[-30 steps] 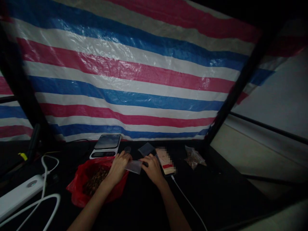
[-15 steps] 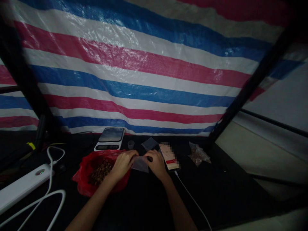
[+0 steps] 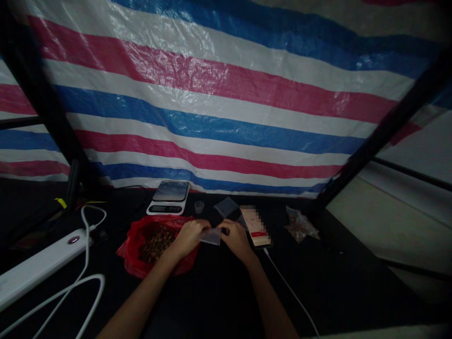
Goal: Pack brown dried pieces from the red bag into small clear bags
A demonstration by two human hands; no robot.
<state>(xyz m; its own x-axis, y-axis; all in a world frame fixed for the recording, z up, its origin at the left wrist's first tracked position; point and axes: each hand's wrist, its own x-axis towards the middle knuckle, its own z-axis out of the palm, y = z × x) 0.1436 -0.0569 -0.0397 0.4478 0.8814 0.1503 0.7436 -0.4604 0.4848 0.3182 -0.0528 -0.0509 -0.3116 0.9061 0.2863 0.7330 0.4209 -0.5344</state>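
A small clear plastic bag is stretched between my two hands above the black table. My left hand pinches its left upper edge, fingers closed. On the other side my right hand grips the right upper corner between thumb and fingers. No contents show in the bag. Beside and partly behind my left hand and forearm sits a red plastic bag, its mouth spread wide around many small brown pieces, whose kind I cannot make out.
Along the back stand a white kitchen scale, a small clear cup and flat clear bags. Right of my hands lies a phone on a white cable. Filled clear bags lie farther right. A white power strip is at left.
The whole view has shifted, so things appear slightly to the right and higher. Both hands keep hold of the clear bag, which looks a little flatter now.
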